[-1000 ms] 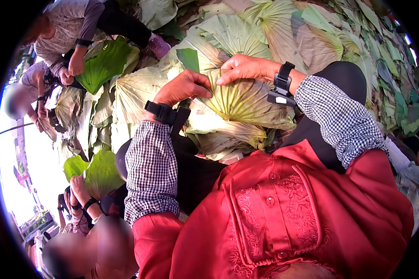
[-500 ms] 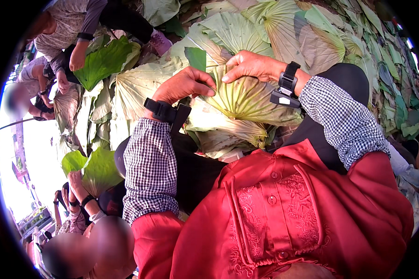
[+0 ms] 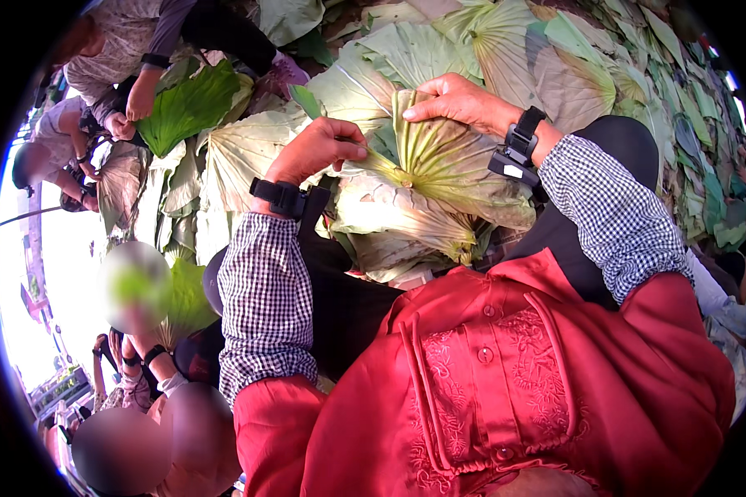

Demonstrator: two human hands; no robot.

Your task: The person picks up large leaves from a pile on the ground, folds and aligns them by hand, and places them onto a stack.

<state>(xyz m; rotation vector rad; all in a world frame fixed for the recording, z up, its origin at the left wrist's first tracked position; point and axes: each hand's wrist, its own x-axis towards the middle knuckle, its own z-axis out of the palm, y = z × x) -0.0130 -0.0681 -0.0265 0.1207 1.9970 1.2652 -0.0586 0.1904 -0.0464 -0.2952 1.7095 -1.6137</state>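
Note:
A large, veined lotus leaf (image 3: 464,170), yellow-green fading to brown, is held up between my two hands, above other dried leaves. My left hand (image 3: 325,147) pinches a narrow part of it that runs left from the pale centre; whether that part is folded or torn is unclear. With thumb and fingers closed, my right hand (image 3: 466,103) grips the leaf's upper edge. Both wrists wear black straps with small devices, and checked sleeve covers run along my forearms. Beneath the held leaf lies another dried leaf (image 3: 406,224).
A thick heap of flattened leaves (image 3: 588,74) spreads ahead and to the right. At upper left a co-worker's hands (image 3: 141,103) are beside a bright green leaf (image 3: 186,108). More people sit at left, near another green leaf (image 3: 186,302). My dark-clad knees flank the leaves.
My hands have moved apart, the left slightly left and the right slightly up. The leaf's far part now stands more upright, and a narrow part stretches toward my left hand.

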